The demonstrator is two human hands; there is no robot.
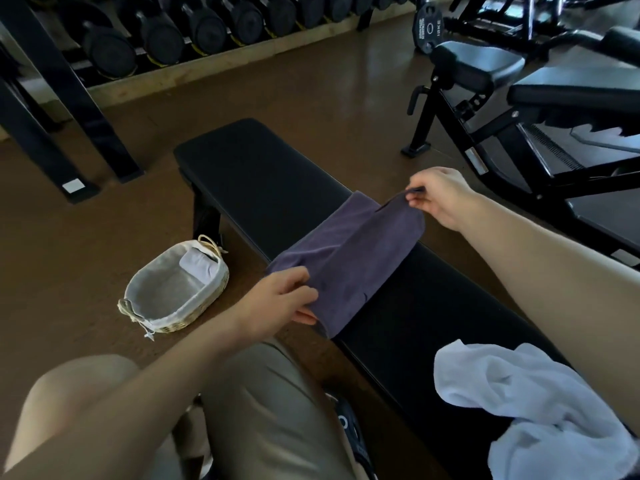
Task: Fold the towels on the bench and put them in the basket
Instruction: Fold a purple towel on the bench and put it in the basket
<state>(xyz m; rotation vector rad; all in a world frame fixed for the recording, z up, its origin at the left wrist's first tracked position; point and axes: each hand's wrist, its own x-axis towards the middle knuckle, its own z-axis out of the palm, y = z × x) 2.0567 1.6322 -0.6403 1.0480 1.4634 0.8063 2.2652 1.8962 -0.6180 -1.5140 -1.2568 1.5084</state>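
Note:
A purple-grey towel lies across the black bench, partly folded and stretched between my hands. My left hand grips its near left edge, thumb on top and fingers beneath. My right hand pinches the far right corner and lifts it slightly. A crumpled white towel lies on the bench at the lower right, under my right forearm. On the floor left of the bench stands a wicker basket with a pale cloth liner; a small white folded item rests at its far end.
A dumbbell rack runs along the back. Black rack legs stand at the left. An adjustable bench and machine frame fill the right. Brown floor lies between bench and rack. My knees are at the bottom.

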